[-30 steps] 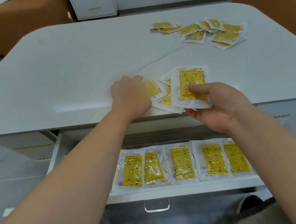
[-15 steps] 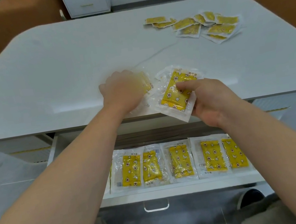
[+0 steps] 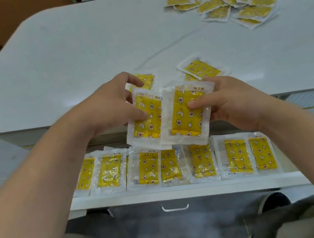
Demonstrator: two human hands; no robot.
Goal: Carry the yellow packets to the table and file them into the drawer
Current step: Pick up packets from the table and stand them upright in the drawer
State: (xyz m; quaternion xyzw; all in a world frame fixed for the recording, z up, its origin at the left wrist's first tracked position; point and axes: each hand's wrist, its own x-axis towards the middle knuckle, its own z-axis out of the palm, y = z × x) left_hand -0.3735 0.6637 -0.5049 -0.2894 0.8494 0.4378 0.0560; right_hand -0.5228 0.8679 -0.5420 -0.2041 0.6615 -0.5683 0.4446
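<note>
Left hand (image 3: 113, 107) grip pinches flat yellow plastic-wrapped packet (image 3: 145, 120); right hand (image 3: 228, 100) grip pinches overlapping second packet (image 3: 184, 114), 6 o'clock of white table (image 3: 80, 48).

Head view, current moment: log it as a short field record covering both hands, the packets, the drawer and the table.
left hand: grips a yellow packet above the drawer
right hand: pinches a second packet, overlapping the first one's right edge
drawer: open, with a row of packets lying side by side inside
table, near edge: a few loose packets
table, far right: scattered pile of packets
</note>
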